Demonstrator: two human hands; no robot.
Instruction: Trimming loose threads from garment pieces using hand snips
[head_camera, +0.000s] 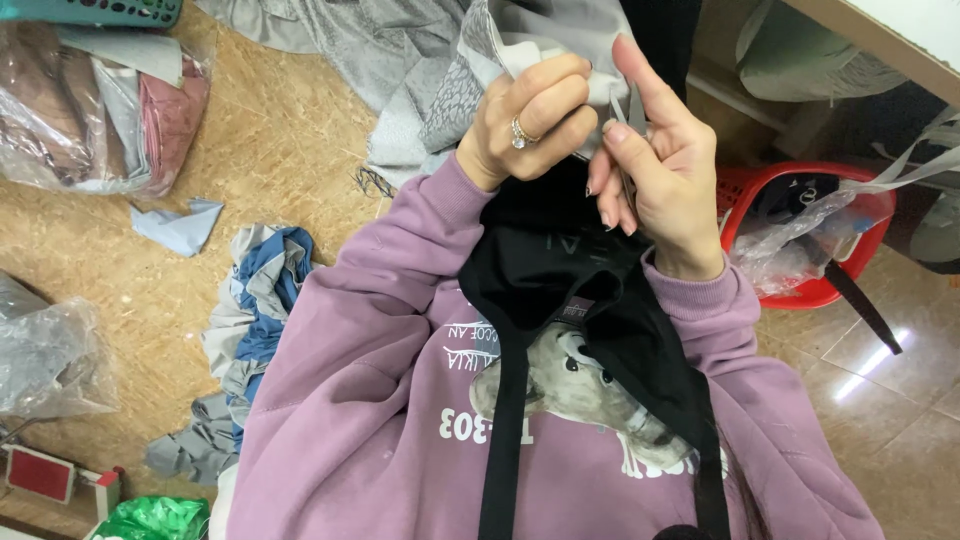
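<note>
My left hand (530, 115), with a ring on one finger, is closed on a fold of grey fabric (545, 30) held up in front of me. Close beside it, my right hand (655, 160) grips a small pair of metal snips (628, 115), whose tip is at the fabric's edge. A black garment with long straps (560, 290) hangs below both hands, over my purple sweatshirt. How the snips' blades stand is hidden by my fingers.
More grey cloth (370, 50) lies on a chipboard surface (280, 130). Bagged fabric (95, 110) sits at top left, and blue and grey scraps (255, 300) lie at left. A red basket (800, 220) with clear plastic stands on the tiled floor at right.
</note>
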